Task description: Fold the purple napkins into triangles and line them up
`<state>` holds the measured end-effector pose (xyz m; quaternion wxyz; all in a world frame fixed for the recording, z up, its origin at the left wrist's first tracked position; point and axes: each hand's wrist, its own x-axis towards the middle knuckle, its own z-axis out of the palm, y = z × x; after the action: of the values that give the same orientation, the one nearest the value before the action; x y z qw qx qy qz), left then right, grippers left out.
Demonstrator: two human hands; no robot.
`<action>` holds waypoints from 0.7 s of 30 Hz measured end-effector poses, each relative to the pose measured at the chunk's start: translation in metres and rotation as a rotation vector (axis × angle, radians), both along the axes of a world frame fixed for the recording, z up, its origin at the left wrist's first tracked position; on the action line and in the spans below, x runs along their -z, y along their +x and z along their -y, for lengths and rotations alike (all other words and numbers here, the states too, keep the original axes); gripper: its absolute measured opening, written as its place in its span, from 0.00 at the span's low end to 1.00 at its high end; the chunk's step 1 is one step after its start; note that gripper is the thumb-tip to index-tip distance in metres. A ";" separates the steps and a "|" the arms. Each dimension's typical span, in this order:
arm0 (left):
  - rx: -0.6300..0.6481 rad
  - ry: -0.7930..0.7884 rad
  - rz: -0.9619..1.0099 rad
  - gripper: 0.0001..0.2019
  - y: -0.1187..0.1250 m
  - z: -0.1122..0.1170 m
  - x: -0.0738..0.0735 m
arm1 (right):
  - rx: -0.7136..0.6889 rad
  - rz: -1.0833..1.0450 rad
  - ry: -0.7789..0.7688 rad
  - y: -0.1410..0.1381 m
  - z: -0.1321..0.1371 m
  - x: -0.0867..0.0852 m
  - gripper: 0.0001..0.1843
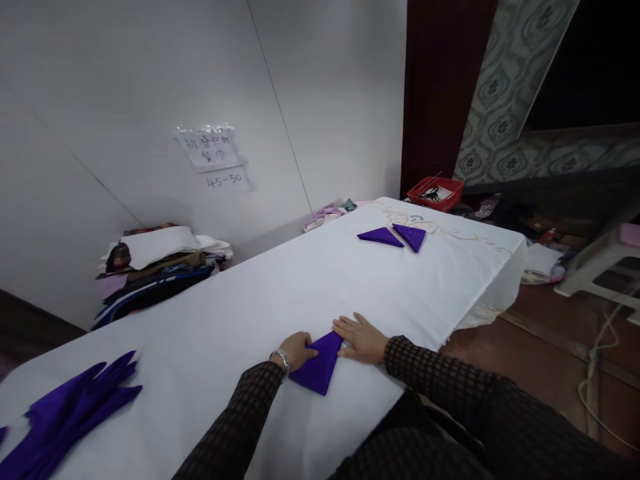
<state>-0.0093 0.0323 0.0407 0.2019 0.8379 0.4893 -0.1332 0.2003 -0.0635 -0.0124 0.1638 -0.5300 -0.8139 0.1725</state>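
Note:
A purple cloth napkin (321, 367), folded into a triangle, lies on the white tablecloth (240, 333) in front of me. My left hand (296, 351), with a metal band at its wrist, pinches the napkin's left edge between thumb and fingers. Flat at its upper right corner rests my right hand (363, 339), fingers stretched out and touching the cloth. Farther along the table are two more folded purple triangles, a left one (381, 236) and a right one (411, 237). Loose, unfolded purple napkins (70, 413) lie heaped at the near left.
Folded clothes (165, 267) are stacked between the table and the white wall (150, 80), which bears a handwritten paper sign (213, 150). A red basket (436, 193) with scissors stands past the far end. On the right are a plastic stool (607, 257) and a loose cable (593, 373).

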 end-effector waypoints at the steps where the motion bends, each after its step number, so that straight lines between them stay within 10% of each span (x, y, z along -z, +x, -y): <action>1: 0.001 -0.004 0.016 0.07 0.000 0.001 0.000 | -0.003 -0.007 -0.007 0.000 0.000 -0.001 0.38; 13: 0.208 0.029 0.041 0.07 0.009 0.010 -0.015 | -0.184 -0.210 -0.169 0.000 -0.033 -0.034 0.36; 21: 0.445 0.257 0.036 0.07 0.046 0.003 -0.041 | -0.024 -0.494 -0.552 0.004 -0.058 -0.037 0.09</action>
<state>0.0366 0.0291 0.0820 0.0681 0.9460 0.3021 -0.0963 0.2039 -0.0058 0.0251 0.2042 -0.4870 -0.6787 0.5104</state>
